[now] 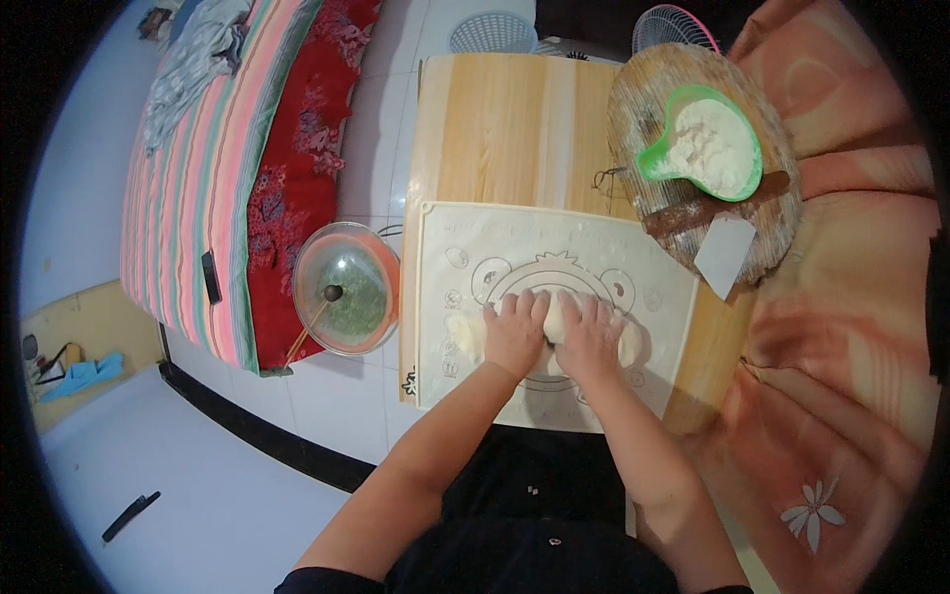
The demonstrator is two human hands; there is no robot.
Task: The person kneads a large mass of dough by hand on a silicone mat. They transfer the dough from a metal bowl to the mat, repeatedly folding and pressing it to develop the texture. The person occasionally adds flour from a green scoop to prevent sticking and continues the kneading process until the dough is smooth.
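Observation:
A long pale roll of dough lies crosswise on a cream kneading mat printed with a cartoon bear face. Over its left part, the fingers of my left hand curl and press into the dough. My right hand grips the dough just beside it, thumb side toward the left hand. Both ends of the roll stick out past my hands; its middle shows between them. The undersides of my fingers are hidden.
At the far right, a round wooden board holds a green scoop of flour, a brown rolling pin and a white scraper. Left of the wooden table stands a lidded orange bowl with green contents, near a striped bed.

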